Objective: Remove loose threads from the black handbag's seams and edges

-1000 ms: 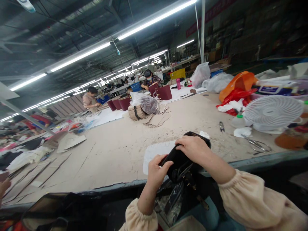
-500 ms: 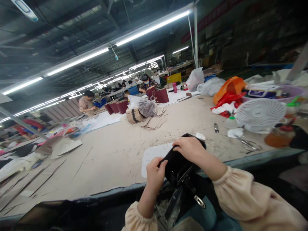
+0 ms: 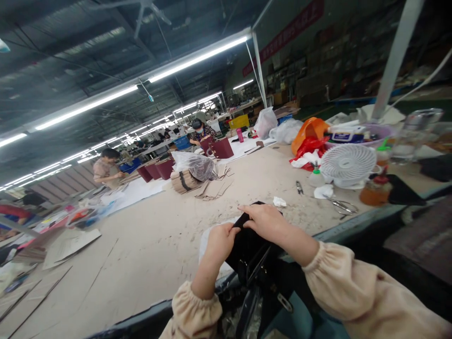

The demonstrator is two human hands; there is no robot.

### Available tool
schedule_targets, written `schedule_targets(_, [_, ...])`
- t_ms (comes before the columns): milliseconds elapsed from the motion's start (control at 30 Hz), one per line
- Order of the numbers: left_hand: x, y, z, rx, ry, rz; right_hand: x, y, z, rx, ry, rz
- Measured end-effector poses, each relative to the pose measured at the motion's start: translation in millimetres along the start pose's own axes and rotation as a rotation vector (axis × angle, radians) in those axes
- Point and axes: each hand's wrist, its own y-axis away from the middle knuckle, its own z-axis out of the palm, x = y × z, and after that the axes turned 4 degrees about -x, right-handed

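Note:
Both hands hold a small black bag at the near edge of a long work table. My left hand is closed in a fist on the bag's left top edge. My right hand curls over the top rim from the right, fingers pinched on it. The bag's strap and a metal clasp hang below the table edge. A white sheet lies on the table under the bag. Both arms wear cream sleeves.
To the right stand a white fan, scissors, small snips, a white bottle, an orange jar and red and orange plastic bags. Cardboard stacks and maroon boxes sit further back, where other people work.
The view has swung to the right and the hands have shifted slightly left in it. My left hand has moved up closer to my right hand on the bag's top edge.

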Motion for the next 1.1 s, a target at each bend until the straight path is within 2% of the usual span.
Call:
schedule_targets(167, [-4, -3, -4.2, -0.078, 0.046, -0.053, 8, 1, -2, 0.002, -0.029, 0.074])
schedule_targets(267, [-6, -6, -5.0, -0.117, 0.044, -0.077, 12, -2, 0, 0.005, -0.015, 0.07])
schedule_targets(567, [-6, -7, -4.5, -0.134, 0.069, -0.077, 17, -6, 2, 0.038, 0.026, 0.045])
schedule_targets(1100, [0, -7, -6.7, -0.159, 0.06, -0.062, 16, -8, 3, -0.014, 0.07, 0.072])
